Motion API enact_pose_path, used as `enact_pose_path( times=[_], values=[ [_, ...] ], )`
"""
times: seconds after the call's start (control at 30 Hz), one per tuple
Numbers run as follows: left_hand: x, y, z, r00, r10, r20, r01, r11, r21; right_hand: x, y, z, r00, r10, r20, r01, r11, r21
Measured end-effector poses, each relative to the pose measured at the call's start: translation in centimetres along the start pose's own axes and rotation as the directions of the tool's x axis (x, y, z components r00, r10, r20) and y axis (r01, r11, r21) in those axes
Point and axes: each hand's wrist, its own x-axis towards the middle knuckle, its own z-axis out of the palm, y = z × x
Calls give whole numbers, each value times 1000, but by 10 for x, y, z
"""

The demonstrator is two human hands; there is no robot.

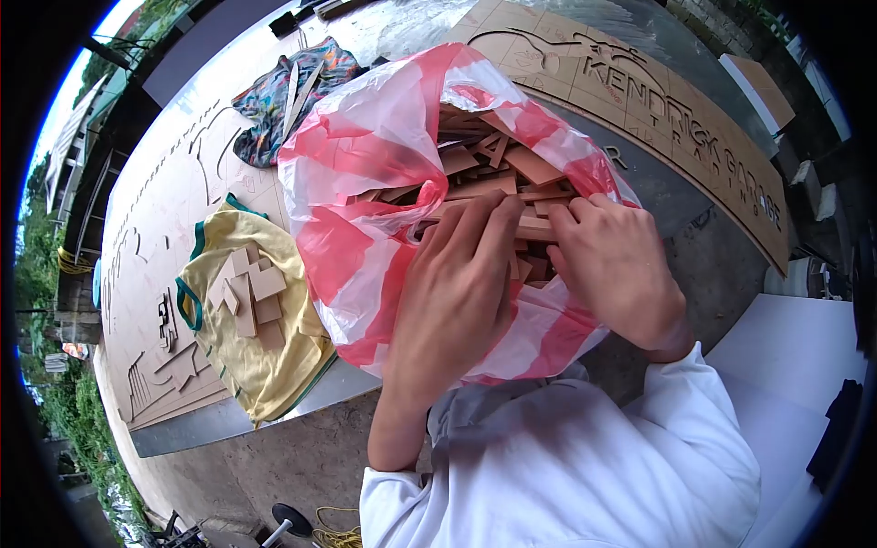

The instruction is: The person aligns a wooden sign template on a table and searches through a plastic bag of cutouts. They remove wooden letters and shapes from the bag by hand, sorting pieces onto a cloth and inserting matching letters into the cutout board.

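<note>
A red-and-white striped plastic bag (365, 274) stands open in front of me, filled with flat brown cut pieces (534, 167), one shaped like a letter A. My left hand (457, 283) reaches over the bag's near side, its fingers bent down onto the pieces. To its right, my right hand (617, 265) has its fingers curled at the end of a flat brown strip (534, 228). The strip lies between both hands, and the fingertips of my left hand are partly hidden. Left of the bag, several small brown pieces (245, 315) rest on a yellow cloth (283, 370) with green trim.
Scissors (301, 96) lie on a patterned cloth (260, 105) behind the bag. A board with cut-out lettering (630, 100) spans the back right. Another cut board (137, 301) lies at left. White panels (786, 347) stand at right, and yellow cord (336, 534) is on the floor.
</note>
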Motion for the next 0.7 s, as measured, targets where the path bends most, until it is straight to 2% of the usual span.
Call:
enact_pose_path(
  times=[0.03, 0.07, 0.13, 0.2, 0.27, 0.3, 0.37, 0.4, 0.47, 0.57, 0.6, 0.67, 0.7],
  values=[
    [0, -6, 1, 993, -82, 79, 74, 992, 107, -2, 4, -2, 1000, 10, 0, -10, 1000, -13],
    [-1, -10, 4, 993, -80, 84, 71, 992, 102, -4, 8, -3, 1000, 20, 4, -20, 1000, -24],
    [-3, -20, 11, 996, -52, 72, 26, 944, 328, -7, 13, -2, 999, -6, -49, 5, 1000, -8],
    [0, -24, 11, 997, -50, 62, 26, 941, 338, -8, 15, -2, 993, -39, -111, 40, 999, 8],
    [6, -23, 3, 975, -161, 153, 100, 934, 342, -12, 15, -7, 973, -20, -228, 49, 991, 124],
    [6, -24, 1, 975, -168, 144, 108, 930, 351, -14, 15, -9, 972, -32, -234, 63, 990, 125],
    [5, -26, -4, 996, -66, 61, 49, 968, 246, -19, 19, -15, 909, -23, -416, 131, 963, 234],
    [4, -25, -7, 996, -80, 42, 66, 960, 274, -21, 21, -18, 900, -48, -433, 165, 957, 237],
    [2, -20, -9, 996, 36, -88, -21, 987, 159, -25, 26, -24, 853, -35, -521, 251, 902, 350],
    [4, 2, -19, 978, 108, -178, -97, 993, 70, -28, 34, -37, 776, -47, -629, 410, 795, 446],
    [4, 11, -23, 971, 107, -213, -104, 994, 25, -28, 37, -31, 763, -72, -642, 440, 786, 435],
    [10, 20, -42, 928, 185, -322, -214, 975, -57, -24, 40, -10, 713, 168, -681, 482, 588, 650],
    [18, 29, -62, 879, 231, -418, -255, 967, -1, -14, 33, -8, 773, 57, -631, 483, 592, 645]
  ],
)
